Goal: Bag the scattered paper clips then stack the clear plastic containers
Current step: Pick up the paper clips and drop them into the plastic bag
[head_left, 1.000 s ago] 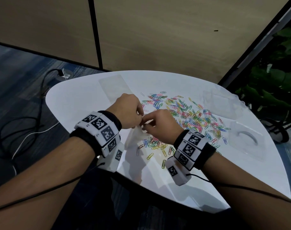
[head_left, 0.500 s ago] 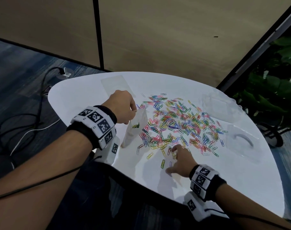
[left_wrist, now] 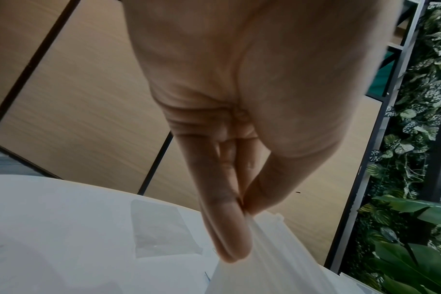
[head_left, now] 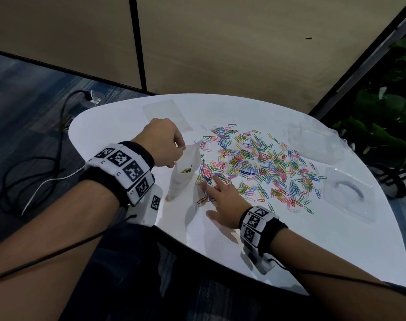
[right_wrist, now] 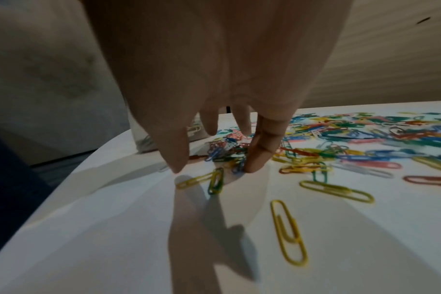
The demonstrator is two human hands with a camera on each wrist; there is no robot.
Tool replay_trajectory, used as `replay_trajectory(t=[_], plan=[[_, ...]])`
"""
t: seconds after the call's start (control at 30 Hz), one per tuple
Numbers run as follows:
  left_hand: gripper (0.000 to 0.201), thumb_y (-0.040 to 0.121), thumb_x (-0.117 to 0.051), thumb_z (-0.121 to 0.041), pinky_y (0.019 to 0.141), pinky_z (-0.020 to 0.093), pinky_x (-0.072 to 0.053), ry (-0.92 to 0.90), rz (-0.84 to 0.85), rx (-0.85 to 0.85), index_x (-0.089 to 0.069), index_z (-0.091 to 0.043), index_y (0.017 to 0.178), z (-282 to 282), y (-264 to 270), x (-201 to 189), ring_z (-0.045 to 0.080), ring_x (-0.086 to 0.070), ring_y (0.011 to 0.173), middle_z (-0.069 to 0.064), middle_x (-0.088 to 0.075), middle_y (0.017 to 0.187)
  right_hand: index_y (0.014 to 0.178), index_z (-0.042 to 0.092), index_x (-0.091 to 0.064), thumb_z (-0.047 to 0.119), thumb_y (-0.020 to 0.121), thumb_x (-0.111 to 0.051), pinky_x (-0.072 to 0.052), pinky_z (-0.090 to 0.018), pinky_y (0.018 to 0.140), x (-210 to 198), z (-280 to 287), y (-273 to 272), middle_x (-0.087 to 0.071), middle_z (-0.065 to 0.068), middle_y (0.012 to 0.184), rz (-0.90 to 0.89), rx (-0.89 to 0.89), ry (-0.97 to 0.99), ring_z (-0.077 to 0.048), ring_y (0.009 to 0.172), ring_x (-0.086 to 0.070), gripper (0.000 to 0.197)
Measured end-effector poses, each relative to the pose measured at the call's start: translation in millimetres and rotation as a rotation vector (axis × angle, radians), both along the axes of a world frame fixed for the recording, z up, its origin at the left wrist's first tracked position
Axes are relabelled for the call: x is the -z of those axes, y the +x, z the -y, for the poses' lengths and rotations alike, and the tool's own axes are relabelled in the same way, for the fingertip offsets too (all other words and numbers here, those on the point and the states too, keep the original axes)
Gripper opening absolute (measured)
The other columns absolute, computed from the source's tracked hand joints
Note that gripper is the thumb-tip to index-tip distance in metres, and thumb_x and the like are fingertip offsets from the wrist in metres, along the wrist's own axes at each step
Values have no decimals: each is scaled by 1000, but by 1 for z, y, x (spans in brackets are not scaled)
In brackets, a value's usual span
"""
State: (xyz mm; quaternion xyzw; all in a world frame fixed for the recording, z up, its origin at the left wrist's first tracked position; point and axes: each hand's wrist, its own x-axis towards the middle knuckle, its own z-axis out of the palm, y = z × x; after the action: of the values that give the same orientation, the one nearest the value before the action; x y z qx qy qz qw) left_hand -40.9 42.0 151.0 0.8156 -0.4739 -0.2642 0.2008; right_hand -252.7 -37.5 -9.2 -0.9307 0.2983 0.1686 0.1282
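Note:
A heap of coloured paper clips (head_left: pixel 255 163) covers the middle of the white table (head_left: pixel 118 126). A small clear bag (head_left: pixel 185 174) stands upright at the heap's left edge, with a few clips inside. My left hand (head_left: pixel 180 147) pinches its top rim, thumb against fingers (left_wrist: pixel 224 238) in the left wrist view. My right hand (head_left: pixel 209 188) lies just right of the bag's base with spread fingers. Its fingertips (right_wrist: pixel 254 165) press on clips (right_wrist: pixel 224 155) at the heap's near-left corner. Two clear plastic containers (head_left: pixel 313 140) (head_left: pixel 345 193) stand apart at the table's right side.
A second flat clear bag (head_left: pixel 167 114) lies at the back left of the table, also seen from the left wrist (left_wrist: pixel 161 228). Stray clips (right_wrist: pixel 287 232) lie near the front edge. Cables run over the floor on the left; green plants stand to the right.
My right hand left the bag's mouth, dropped to the table near the front edge, then slid left to the clips beside the bag. My left hand keeps holding the bag upright.

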Motion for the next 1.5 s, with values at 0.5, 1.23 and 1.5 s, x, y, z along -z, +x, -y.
replay_trajectory(t=[0.5, 1.23, 1.5], plan=[[21, 89, -57, -6, 71, 32, -64, 22, -9, 21, -77, -10, 94, 4, -8, -2, 18, -76, 63, 8, -77, 74, 80, 12, -77, 10, 83, -69, -58, -23, 63, -29, 31, -16, -72, -2, 70, 336, 466, 130, -16, 63, -69, 9], [19, 89, -60, -7, 59, 20, -54, -14, -37, 70, -78, -11, 93, 16, -28, 0, 20, -77, 63, 3, -75, 75, 99, -3, -72, 1, 83, -72, -56, -35, 93, -114, 9, 36, -73, -21, 100, 957, 773, 1072, -27, 90, -70, 17], [21, 88, -60, -5, 56, 20, -53, -10, -16, 91, -78, -10, 95, 15, -27, 0, 20, -77, 65, -4, -67, 66, 90, 16, -80, 7, 81, -67, -54, -14, 67, -113, 1, 43, -77, 2, 82, 718, 312, 317, -6, 67, -71, 18]])
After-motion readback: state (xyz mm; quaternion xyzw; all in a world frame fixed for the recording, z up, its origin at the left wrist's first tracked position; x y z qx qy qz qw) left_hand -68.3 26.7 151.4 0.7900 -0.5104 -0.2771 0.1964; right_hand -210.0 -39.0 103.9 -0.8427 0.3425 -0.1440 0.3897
